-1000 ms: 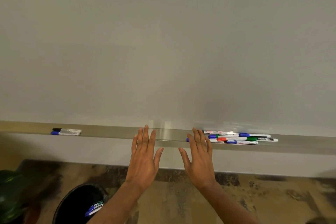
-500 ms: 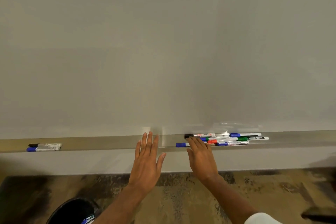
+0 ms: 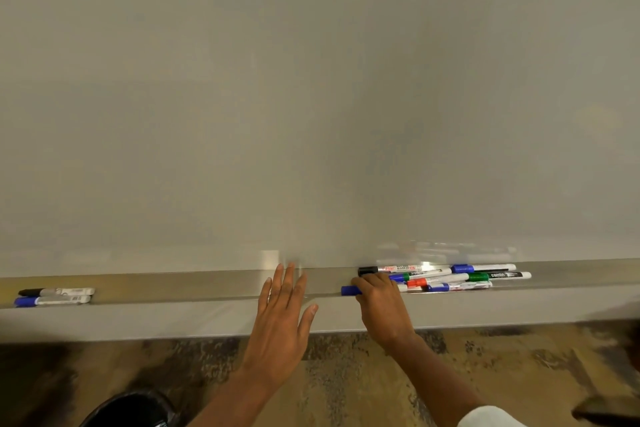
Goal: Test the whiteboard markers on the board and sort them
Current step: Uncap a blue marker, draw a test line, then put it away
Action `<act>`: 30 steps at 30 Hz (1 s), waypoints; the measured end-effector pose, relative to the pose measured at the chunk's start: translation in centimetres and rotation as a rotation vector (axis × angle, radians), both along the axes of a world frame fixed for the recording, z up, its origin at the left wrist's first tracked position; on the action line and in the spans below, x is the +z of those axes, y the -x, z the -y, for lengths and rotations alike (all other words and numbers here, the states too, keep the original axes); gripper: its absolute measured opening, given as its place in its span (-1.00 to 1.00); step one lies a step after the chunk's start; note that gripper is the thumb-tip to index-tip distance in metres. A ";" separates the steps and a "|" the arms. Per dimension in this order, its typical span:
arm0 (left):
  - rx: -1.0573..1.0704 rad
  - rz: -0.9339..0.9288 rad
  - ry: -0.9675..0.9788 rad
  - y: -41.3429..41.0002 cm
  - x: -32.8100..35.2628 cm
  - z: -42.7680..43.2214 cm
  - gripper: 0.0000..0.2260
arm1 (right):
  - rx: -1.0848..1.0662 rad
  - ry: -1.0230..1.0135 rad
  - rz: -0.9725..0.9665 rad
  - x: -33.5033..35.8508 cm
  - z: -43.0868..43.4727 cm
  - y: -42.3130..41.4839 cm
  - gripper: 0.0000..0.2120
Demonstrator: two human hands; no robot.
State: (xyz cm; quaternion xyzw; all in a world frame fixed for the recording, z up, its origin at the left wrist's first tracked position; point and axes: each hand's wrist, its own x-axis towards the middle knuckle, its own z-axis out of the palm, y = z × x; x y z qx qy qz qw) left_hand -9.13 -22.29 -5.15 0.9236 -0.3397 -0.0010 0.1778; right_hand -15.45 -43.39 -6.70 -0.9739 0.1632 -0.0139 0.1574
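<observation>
Head view, looking down the board [image 3: 311,97] to its tray [image 3: 173,288]. The board face is blank and grey-white, with faint glare low near the middle.

Person's left hand [image 3: 282,319] is flat, back towards the camera. Its fingers are straight and pressed together, with the thumb splayed off to the right. The fingertips lie over the tray, near the board's lower edge; cannot tell if they touch the board. It holds nothing.

Person's right hand [image 3: 381,308] is knuckles up, fingers curled down over a blue marker [image 3: 350,290] at the tray's front lip. Only the cap end pokes out left of the fingers; the barrel is hidden under the hand. The thumb is out of sight, so how the grip closes is unclear. A white sleeve [image 3: 491,418] shows at the bottom edge.

A pile [image 3: 450,279] of markers lies in the tray just right of that hand, lengthways and overlapping. It has a black cap [image 3: 367,270] at back left on a red-lettered barrel, a green cap [image 3: 478,277] further right, a red cap [image 3: 417,282] near the front, and several blue caps among them. The gripped marker sits at the pile's left end.

A pair [image 3: 52,296] of markers lies far left in the tray, well apart from the pile. The black-capped one is behind and the blue-capped one in front, side by side.

Below the tray is a mottled brown floor [image 3: 346,385]. A black bin [image 3: 131,409] sits at bottom left, partly cut off
</observation>
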 end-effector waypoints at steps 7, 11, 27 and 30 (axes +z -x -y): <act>0.001 -0.016 0.065 -0.7 0.4 -0.4 -0.45 | 0.053 0.014 0.025 -0.5 -0.2 -0.8 -0.75; 0.019 -0.007 0.155 -1.1 1.2 -0.9 -0.50 | 0.074 0.038 0.066 -0.6 -1.3 -1.3 -0.74; 0.316 -0.844 0.903 -2.1 11.6 0.4 -0.72 | 0.054 -0.331 0.617 9.2 -8.7 -4.4 -0.82; 0.326 -0.925 1.061 -2.1 14.4 0.2 -0.76 | 0.041 -0.452 0.620 11.9 -10.1 -4.5 -0.79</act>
